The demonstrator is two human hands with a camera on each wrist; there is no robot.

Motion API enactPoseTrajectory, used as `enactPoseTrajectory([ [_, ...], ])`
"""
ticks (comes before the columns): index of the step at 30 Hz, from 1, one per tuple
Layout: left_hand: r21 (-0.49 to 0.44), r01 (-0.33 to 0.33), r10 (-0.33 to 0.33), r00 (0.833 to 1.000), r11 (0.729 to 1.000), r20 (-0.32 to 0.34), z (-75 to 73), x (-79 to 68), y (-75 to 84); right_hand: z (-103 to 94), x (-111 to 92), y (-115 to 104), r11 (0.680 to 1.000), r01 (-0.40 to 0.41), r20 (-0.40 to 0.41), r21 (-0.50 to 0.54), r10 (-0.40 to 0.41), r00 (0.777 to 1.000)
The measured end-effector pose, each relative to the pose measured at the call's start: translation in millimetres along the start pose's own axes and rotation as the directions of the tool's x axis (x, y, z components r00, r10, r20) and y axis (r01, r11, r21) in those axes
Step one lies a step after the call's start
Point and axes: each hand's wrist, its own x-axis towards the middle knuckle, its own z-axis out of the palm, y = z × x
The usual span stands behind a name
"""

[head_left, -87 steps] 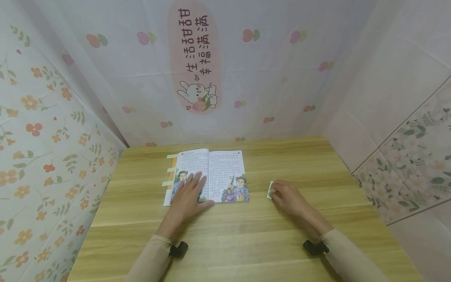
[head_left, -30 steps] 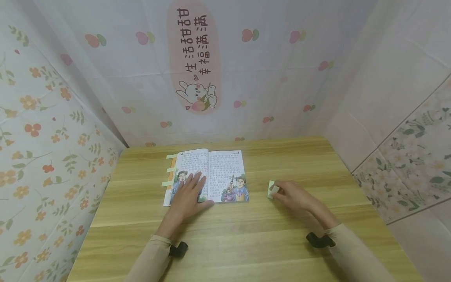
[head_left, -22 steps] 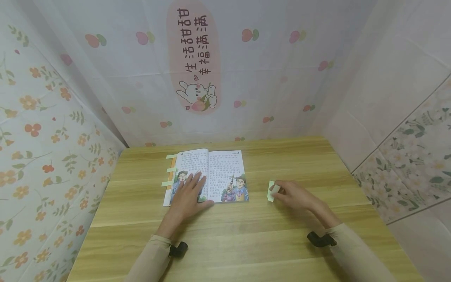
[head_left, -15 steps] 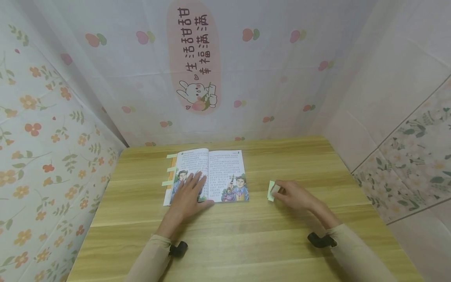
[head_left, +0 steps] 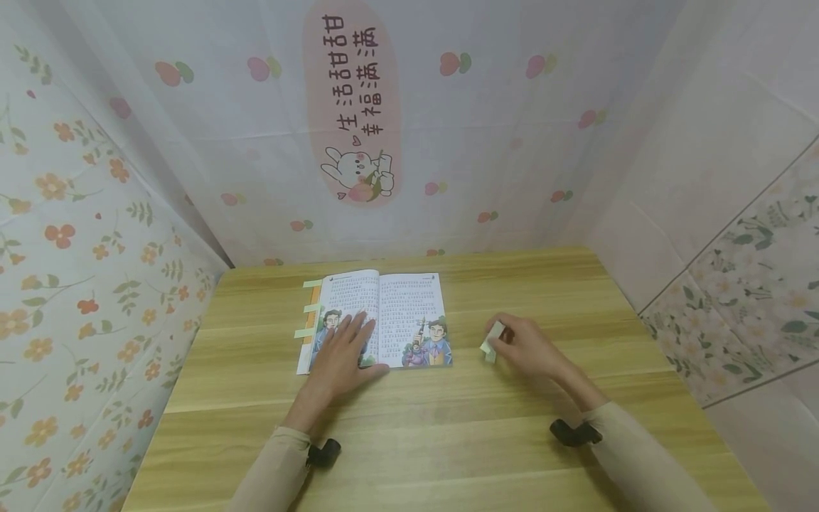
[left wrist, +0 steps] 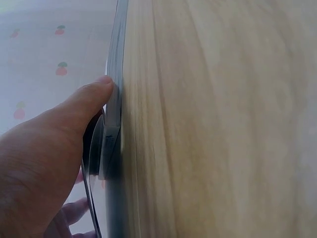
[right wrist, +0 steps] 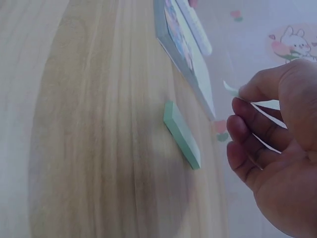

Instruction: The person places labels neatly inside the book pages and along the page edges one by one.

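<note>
An open book (head_left: 409,302) with printed text and cartoon figures lies on the wooden table. My left hand (head_left: 342,359) rests flat with spread fingers on its left page; in the left wrist view the thumb lies along the book's lower edge. Three pale green sticky tabs (head_left: 305,333) stick out past the book's left side. To the right of the book, my right hand (head_left: 525,345) pinches a pale green sticky note (right wrist: 231,89) between thumb and forefinger. The note is lifted off a small sticky note pad (right wrist: 182,136), which lies on the table below that hand.
The wooden table (head_left: 422,441) ends at the back against a hanging white cloth (head_left: 512,142) with fruit prints and a rabbit picture. Floral cloth (head_left: 83,284) closes off the left side, and a panelled covering (head_left: 736,299) stands at the right.
My right hand has peeled the sticky note up from the pad and risen slightly away from me, leaving the pad on the table. The left hand and book have stayed in place.
</note>
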Motion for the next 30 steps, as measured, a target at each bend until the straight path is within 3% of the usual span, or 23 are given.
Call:
enactPoseTrajectory([
  [6,0.007,-0.004,0.004,1.0,1.0,-0.021,0.8,0.2,0.1,3.8,9,-3,0.999,-0.035,-0.035,0.016,0.035,0.999],
  [13,0.014,-0.001,0.001,1.0,1.0,-0.021,0.6,-0.4,0.4,8.6,23,-7,1.0,0.0,-0.077,-0.007,-0.001,0.997],
  [20,0.016,0.008,-0.008,1.0,1.0,-0.003,0.4,-0.5,0.8,12.9,40,-9,1.0,0.03,-0.061,-0.004,-0.03,0.998],
  [30,0.013,0.004,-0.005,1.0,1.0,0.006,-1.4,0.2,1.3,19.4,61,-13,0.999,-0.035,-0.051,-0.03,0.033,0.998],
])
